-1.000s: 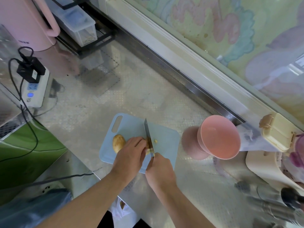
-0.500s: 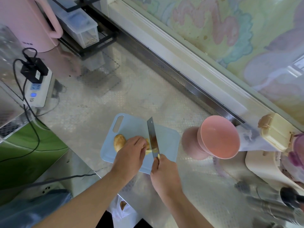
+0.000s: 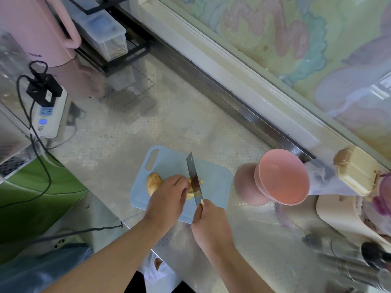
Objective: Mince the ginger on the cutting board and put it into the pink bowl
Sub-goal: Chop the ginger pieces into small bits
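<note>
From my feed, the knobbly tan piece of ginger (image 3: 154,182) sits on the pale blue plastic cutting board (image 3: 213,180), left end poking out past the left hand (image 3: 169,197), whose curled fingers pin it down. The right hand (image 3: 211,225) is wrapped round the handle of a steel cleaver-style knife (image 3: 193,178), blade right against the left fingertips, with a few yellow ginger bits (image 3: 201,182) just beside it. The pink round bowl (image 3: 281,176) stands to the right of the board, well apart from both hands, and looks empty from here. Everything's on a shiny textured metal table (image 3: 118,144). Far left there's a white power strip (image 3: 49,115) and a big pink kettle-looking jug (image 3: 36,28); a painted pastel wall (image 3: 296,49) runs along the back.
</note>
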A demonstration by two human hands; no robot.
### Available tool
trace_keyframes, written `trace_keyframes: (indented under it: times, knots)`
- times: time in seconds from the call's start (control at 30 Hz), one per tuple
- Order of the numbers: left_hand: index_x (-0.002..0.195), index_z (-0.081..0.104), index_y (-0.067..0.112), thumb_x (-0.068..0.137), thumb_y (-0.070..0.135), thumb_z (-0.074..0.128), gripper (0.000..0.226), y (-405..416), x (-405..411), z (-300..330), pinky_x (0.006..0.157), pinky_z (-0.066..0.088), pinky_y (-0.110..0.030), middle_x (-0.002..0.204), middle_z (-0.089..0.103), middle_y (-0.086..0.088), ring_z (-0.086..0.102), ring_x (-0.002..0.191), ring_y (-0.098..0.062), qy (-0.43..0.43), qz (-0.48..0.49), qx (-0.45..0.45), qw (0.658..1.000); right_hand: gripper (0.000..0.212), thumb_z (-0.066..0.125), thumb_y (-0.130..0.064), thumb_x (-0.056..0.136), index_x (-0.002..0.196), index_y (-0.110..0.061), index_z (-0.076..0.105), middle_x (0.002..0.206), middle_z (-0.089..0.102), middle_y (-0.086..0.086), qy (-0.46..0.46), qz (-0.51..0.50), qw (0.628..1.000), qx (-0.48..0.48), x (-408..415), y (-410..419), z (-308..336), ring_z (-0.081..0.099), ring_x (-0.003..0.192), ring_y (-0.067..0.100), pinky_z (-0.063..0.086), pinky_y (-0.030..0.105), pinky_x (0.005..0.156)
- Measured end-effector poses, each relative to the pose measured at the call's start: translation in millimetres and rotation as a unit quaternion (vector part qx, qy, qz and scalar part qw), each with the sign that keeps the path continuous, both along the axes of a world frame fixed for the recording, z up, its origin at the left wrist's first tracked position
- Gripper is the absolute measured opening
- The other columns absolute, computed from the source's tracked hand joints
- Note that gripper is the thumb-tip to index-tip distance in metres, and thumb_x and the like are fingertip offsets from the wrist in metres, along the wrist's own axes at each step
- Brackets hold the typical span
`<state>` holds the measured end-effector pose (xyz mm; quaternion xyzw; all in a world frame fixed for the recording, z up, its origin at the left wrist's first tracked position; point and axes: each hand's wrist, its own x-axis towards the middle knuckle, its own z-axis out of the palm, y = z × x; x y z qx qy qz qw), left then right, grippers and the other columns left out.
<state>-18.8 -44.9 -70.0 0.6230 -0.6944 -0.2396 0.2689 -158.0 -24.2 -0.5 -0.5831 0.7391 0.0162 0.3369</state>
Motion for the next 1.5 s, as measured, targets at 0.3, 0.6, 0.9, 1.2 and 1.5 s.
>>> trace_keyframes:
  times: [0.3,0.6,0.9,1.2,1.5]
  knots:
    - [0.082,0.057,0.018,0.091,0.003,0.072,0.023,-0.8,1.3,-1.9,0.064,0.050,-0.029,0.086,0.056,0.010,0.052,0.081,-0.011,0.011,0.010,0.006,1.000,0.015,0.048,-0.013,0.092,0.080,-0.020,0.043,0.079,0.049,-0.004,0.042,0.025,0.997,0.060,8.7,-15.2,3.8,0.050,0.069,0.016,0.035,0.024,0.052]
    - [0.084,0.055,0.020,0.094,0.008,0.067,0.020,1.1,3.0,-1.5,0.069,0.052,-0.032,0.091,0.057,0.012,0.054,0.088,-0.010,0.028,0.003,0.011,1.000,0.022,0.040,-0.022,0.098,0.077,-0.022,0.045,0.071,0.055,-0.003,-0.026,-0.037,0.999,0.024,9.4,-7.7,-12.6,0.051,0.063,0.017,0.031,0.026,0.048]
    - [0.088,0.057,0.020,0.096,0.007,0.065,0.017,0.2,3.4,-2.8,0.070,0.054,-0.038,0.092,0.058,0.015,0.054,0.089,-0.010,0.033,0.013,0.038,0.999,0.022,0.039,-0.032,0.101,0.085,-0.023,0.051,0.079,0.060,0.000,-0.044,-0.035,0.998,-0.009,3.2,5.1,-4.8,0.058,0.072,0.024,0.043,0.031,0.062]
    - [0.088,0.060,0.020,0.097,0.010,0.066,0.014,-1.9,2.9,-0.8,0.071,0.053,-0.035,0.089,0.059,0.013,0.054,0.086,-0.009,0.031,0.020,0.053,0.998,0.032,0.037,-0.025,0.101,0.070,-0.021,0.037,0.066,0.050,-0.001,-0.004,-0.005,1.000,-0.006,4.3,3.7,-1.8,0.044,0.055,0.013,0.024,0.026,0.045]
    - [0.087,0.061,0.019,0.095,0.008,0.068,0.016,-2.1,3.6,-1.2,0.071,0.051,-0.028,0.087,0.061,0.012,0.056,0.084,-0.009,0.030,0.015,0.043,0.999,0.011,0.043,-0.018,0.093,0.084,-0.018,0.050,0.078,0.058,-0.001,0.013,0.006,0.999,0.039,12.4,-2.3,4.2,0.049,0.062,0.016,0.030,0.027,0.046]
